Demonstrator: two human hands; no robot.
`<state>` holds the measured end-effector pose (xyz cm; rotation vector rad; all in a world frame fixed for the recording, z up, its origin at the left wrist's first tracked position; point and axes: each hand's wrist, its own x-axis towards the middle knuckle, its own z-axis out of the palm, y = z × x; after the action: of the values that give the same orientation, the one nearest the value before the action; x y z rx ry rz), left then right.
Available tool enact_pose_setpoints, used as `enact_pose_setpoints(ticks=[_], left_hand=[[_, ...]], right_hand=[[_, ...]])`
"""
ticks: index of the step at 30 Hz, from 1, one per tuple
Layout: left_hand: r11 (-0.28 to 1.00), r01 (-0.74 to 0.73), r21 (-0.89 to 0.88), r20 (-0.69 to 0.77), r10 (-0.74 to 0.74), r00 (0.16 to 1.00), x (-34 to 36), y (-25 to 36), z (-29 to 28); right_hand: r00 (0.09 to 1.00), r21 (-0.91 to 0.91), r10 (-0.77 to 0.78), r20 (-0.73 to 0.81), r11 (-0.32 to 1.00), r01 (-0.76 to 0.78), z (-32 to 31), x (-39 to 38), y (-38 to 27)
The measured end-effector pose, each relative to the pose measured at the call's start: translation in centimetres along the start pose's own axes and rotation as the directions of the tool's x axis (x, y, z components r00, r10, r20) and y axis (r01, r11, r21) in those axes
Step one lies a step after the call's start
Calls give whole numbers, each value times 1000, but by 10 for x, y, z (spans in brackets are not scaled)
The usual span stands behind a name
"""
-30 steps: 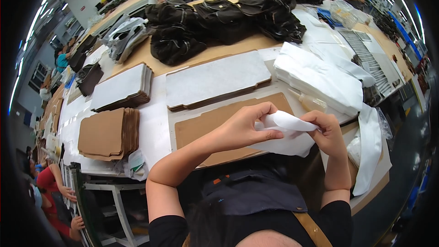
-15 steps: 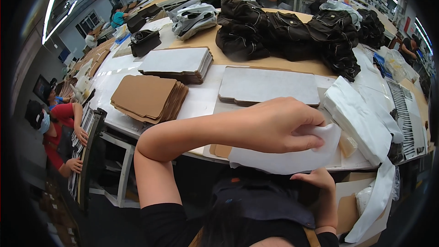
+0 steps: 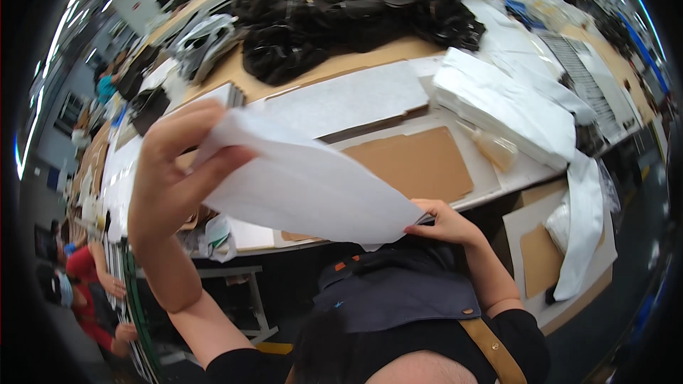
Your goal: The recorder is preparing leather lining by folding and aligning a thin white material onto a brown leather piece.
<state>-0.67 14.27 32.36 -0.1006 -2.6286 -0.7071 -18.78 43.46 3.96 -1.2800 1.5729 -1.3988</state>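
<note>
A thin white sheet (image 3: 306, 188) stretches slantwise between my hands above the table's near edge. My left hand (image 3: 174, 171), raised at the left, pinches its upper end between thumb and fingers. Lower and to the right, my right hand (image 3: 448, 225) grips the other end close to my apron (image 3: 405, 302). Behind the sheet, partly covered by it, a flat brown cardboard piece (image 3: 420, 160) lies on the table. Beside that rests a translucent bottle with yellowish contents (image 3: 491, 146). I cannot tell whether the sheet is paper or cloth.
A white-topped stack of boards (image 3: 348, 99) lies beyond the cardboard. To the right is a thick pile of white sheets (image 3: 498, 103). Dark bags (image 3: 363, 14) heap at the back. An open carton (image 3: 537, 256) stands lower right. A co-worker in red (image 3: 89, 277) works at left.
My left hand has swung left and up, drawing the sheet with it and uncovering the brown cardboard. My right hand has taken hold of the sheet's other end. The view has shifted.
</note>
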Motion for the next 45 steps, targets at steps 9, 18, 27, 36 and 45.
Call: enact_pose_setpoints(ticks=[9,18,27,36,45], left_hand=[[959,209,-193,-327,-263,908,-56,-68,21],[894,151,-421,-422,-340,841,-49,-111,53],[759,446,-474,-217,-592,776,-67,-144,103],[26,673,-739,488,-668,562,-159,-202,173],[358,601,-715,227,-694,684,-162,-201,152]], right_hand=[[953,229,233,-194,955,-188,-66,-57,-44],[855,723,254,-452,665,185,-72,-40,-28],[750,561,404,-524,826,-53,-85,-32,-22],[814,478,449,-370,843,-247,-79,-38,1],[836,418,328,-439,899,-133,-99,-39,-32]])
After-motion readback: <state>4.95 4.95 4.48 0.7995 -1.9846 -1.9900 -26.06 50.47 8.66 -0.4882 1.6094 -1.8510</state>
